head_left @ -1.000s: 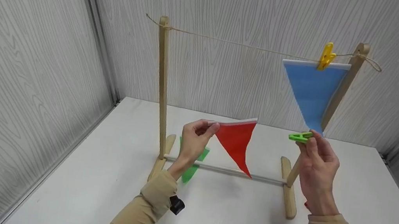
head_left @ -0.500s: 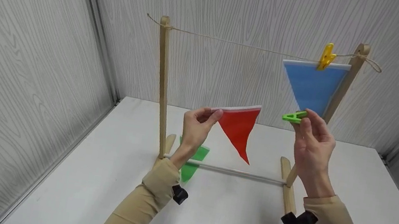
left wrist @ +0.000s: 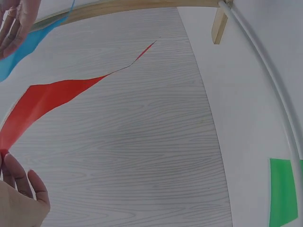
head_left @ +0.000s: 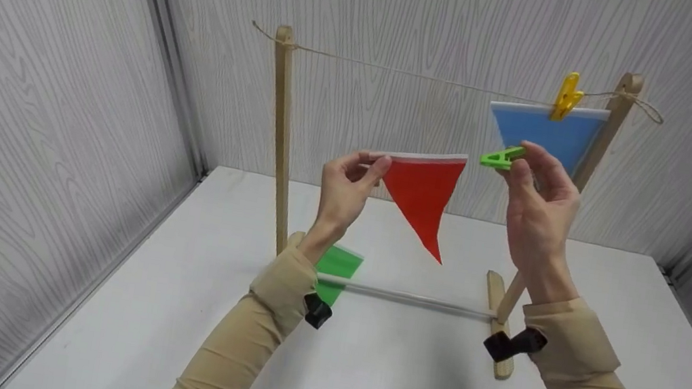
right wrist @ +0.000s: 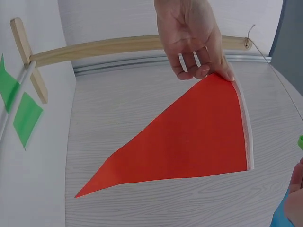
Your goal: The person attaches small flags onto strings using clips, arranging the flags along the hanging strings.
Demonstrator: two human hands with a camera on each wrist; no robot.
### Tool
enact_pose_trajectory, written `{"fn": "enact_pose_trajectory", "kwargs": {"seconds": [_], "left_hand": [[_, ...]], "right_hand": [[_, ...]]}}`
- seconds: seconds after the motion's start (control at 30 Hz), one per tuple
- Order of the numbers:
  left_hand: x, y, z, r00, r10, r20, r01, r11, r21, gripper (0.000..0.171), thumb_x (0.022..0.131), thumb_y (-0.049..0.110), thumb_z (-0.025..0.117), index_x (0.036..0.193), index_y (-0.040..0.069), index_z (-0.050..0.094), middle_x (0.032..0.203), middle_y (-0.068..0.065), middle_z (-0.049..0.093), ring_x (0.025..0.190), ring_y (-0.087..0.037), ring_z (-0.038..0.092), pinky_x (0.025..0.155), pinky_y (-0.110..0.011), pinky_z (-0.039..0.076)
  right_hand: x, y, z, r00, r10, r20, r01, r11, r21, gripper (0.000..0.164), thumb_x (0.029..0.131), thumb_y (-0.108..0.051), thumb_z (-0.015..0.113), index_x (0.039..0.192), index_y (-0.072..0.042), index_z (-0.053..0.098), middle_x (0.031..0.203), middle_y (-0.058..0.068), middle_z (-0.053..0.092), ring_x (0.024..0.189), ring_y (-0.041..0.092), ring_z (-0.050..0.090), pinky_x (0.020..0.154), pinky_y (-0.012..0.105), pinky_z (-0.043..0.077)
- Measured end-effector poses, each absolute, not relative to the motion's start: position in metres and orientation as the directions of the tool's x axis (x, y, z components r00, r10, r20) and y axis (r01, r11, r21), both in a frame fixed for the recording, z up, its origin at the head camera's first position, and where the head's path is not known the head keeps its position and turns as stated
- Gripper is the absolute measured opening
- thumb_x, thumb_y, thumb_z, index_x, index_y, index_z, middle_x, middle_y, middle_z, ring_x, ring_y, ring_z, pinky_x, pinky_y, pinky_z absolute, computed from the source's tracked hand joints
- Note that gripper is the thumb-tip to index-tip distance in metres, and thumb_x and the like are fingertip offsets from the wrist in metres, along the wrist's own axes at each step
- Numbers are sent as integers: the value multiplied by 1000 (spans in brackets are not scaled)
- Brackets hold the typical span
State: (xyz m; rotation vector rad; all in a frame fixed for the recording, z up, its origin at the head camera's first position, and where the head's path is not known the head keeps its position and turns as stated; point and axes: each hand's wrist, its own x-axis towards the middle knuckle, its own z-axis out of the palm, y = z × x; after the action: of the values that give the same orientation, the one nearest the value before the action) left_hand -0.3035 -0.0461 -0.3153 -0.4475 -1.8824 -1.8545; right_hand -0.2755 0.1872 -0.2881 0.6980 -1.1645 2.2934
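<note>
The wooden stand [head_left: 282, 137] rises beyond my fingers, a post past each hand, and its twine [head_left: 399, 70] runs above both. On the white table [head_left: 399, 388] under me, the stand keeps its place; what has changed is my hands. Both have come up over the last second, bringing the red pennant [head_left: 427, 189] and the green clothespin [head_left: 494, 156] much closer to the twine, so I judge this as lifting toward the line, with nothing fastened by these fingers yet.

The blue pennant [head_left: 551, 128] hangs behind my right fingers, which now cover its lower part. The red one hangs from my left hand [head_left: 345, 191]: thumb and fingers pinch the left corner of its white hem, and its free corner reaches toward my right fingers. The green pennant [head_left: 339, 263] lies below my left fingers, across the white crossbar [head_left: 413, 298].

My right hand [head_left: 542, 213] pinches the green clothespin by its handles, its tip just beside the red pennant's free corner, seemingly apart; I cannot tell whether its mouth is squeezed wide. I see no container; the nearest to a holder is the yellow clothespin [head_left: 563, 107] above my right fingers, gripping the blue pennant's hem at the twine.
</note>
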Motion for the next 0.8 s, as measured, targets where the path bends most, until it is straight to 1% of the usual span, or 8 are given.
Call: {"fn": "enact_pose_trajectory", "kwargs": {"seconds": [0.1,0.27,0.37,0.47,0.53,0.6,0.7,0.8], "left_hand": [[-306,-48,-308,-838,-90,539,538,34,842,20,94,14,71,107,-1,74,94,-16,73,77,-11,62,80,-33,56],[-307,-52,-298,-839,-106,534,535,16,844,20,95,14,70,108,-1,73,98,-17,73,80,-18,64,83,-32,58],[-308,-53,-293,-840,-111,531,534,2,845,21,96,15,69,111,-1,72,102,-18,73,83,-19,65,85,-30,59],[-308,-54,-286,-841,-112,529,534,-20,845,22,96,15,69,112,0,72,104,-17,74,86,-18,67,87,-30,59],[-309,-55,-282,-840,-112,531,537,-32,843,22,95,15,70,112,0,72,102,-16,74,88,-22,68,87,-29,59],[-310,-56,-278,-837,-113,535,543,-44,839,21,95,14,70,111,0,72,99,-13,74,87,-22,67,86,-27,58],[-312,-57,-273,-831,-109,545,552,-54,832,19,94,13,71,108,0,73,94,-9,74,83,-20,66,83,-26,56],[-314,-58,-269,-828,-101,552,559,-64,827,18,94,12,71,107,0,73,92,-5,75,82,-13,66,84,-28,57]], "right_hand": [[-279,184,-278,-737,181,652,-640,-498,-585,24,94,11,60,115,4,68,105,11,68,95,19,66,89,25,57],[-285,180,-265,-712,148,686,-664,-458,-591,24,94,11,59,115,4,68,104,11,67,86,20,64,81,24,56],[-288,179,-257,-704,131,698,-672,-441,-595,24,94,11,58,115,4,68,102,10,66,81,19,62,76,24,56],[-289,177,-249,-699,126,704,-682,-414,-603,23,95,10,58,116,4,67,100,8,65,72,16,58,67,22,53],[-288,176,-244,-698,126,704,-686,-400,-608,22,94,8,61,115,4,67,98,8,64,66,14,53,59,21,49],[-288,175,-240,-696,127,707,-696,-360,-621,22,94,5,63,116,3,68,97,6,64,61,12,49,53,19,45],[-287,173,-233,-685,126,717,-716,-297,-632,23,92,0,68,115,-1,70,94,5,65,55,11,46,48,18,42],[-287,171,-226,-667,115,736,-739,-233,-633,23,92,-4,70,115,-2,71,93,4,67,51,11,45,46,17,41]]}}
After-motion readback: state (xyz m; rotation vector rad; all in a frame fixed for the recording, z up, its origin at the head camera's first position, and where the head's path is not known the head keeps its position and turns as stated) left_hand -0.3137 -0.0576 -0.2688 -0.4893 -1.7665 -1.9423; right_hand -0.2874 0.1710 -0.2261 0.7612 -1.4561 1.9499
